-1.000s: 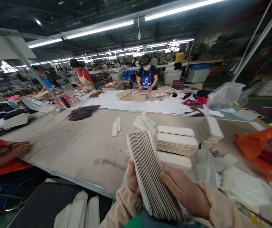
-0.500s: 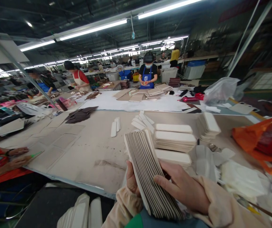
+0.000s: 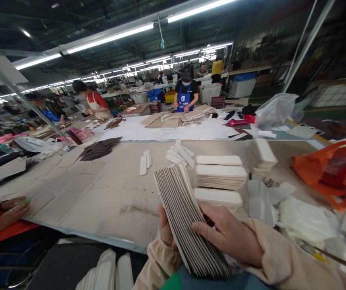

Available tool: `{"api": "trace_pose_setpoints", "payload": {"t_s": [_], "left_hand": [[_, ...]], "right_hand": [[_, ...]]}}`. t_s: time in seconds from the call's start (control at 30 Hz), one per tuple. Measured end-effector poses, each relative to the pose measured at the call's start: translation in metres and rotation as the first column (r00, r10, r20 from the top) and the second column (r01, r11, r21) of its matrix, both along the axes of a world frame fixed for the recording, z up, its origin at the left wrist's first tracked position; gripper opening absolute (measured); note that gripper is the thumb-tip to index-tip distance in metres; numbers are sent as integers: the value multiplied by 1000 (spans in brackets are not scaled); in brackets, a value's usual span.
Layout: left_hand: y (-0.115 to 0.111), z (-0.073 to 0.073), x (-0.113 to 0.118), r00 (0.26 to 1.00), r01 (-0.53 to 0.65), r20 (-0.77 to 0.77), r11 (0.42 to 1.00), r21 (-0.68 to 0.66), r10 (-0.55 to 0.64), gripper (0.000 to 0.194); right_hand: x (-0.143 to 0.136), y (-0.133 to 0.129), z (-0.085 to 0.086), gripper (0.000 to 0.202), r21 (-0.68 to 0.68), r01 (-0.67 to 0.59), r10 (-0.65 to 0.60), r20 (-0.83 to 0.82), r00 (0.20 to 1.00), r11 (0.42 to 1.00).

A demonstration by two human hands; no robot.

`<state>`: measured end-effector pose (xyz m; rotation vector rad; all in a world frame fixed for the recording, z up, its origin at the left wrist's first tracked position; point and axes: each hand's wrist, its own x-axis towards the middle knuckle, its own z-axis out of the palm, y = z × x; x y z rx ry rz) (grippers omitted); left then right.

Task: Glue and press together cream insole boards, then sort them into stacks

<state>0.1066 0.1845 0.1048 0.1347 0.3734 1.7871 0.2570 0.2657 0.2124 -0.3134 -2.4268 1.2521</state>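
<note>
A thick stack of long, narrow strips [image 3: 187,221] with rounded ends is held tilted on edge, close to the body at lower centre. My left hand [image 3: 166,227] grips its left side, partly hidden behind it. Across the right side lies my right hand [image 3: 230,233], its thumb against the strip edges and its other fingers partly hidden. Just beyond are piles of similar pale strips [image 3: 220,171], with another pile [image 3: 263,155] farther right. Loose strips [image 3: 180,152] are fanned out behind the held stack, and a few smaller ones [image 3: 145,162] lie left of them.
More pale strips [image 3: 106,270] sit on a dark surface at lower left. A co-worker's hands [image 3: 15,209] are at the table's left edge. Dark sheets [image 3: 100,148] lie at back left. An orange bag [image 3: 320,173], scissors [image 3: 271,182] and clear plastic [image 3: 305,219] are at right.
The view has shifted slightly. Both my hands keep hold of the stack with little change. At left, the co-worker's hands have drawn nearer the table edge; the aproned person's hands opposite have moved apart.
</note>
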Motion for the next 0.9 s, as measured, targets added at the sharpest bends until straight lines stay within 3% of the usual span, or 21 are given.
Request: {"api": "trace_pose_setpoints", "payload": {"t_s": [0.3, 0.5, 0.63, 0.73, 0.9], "left_hand": [[3, -6, -2, 999, -42, 12, 999, 6, 42, 62], [1, -4, -4, 1000, 12, -2, 999, 41, -12, 59], [0, -1, -2, 1000, -18, 20, 995, 103, 16, 52], [0, -2, -1, 998, -67, 16, 992, 106, 66, 47], [2, -8, -2, 1000, -7, -24, 1000, -4, 7, 64]], "right_hand": [[-1, 2, -4, 38, 45, -2, 2, 0, 1000, 999], [1, 5, -24, 58, 162, 174, -178, 11, 984, 971], [1, 8, -29, 44, 219, 86, -78, -44, 996, 972], [2, 9, -27, 34, 198, 88, -81, -45, 996, 976], [3, 8, -18, 30, 169, 123, -115, -58, 992, 978]]}}
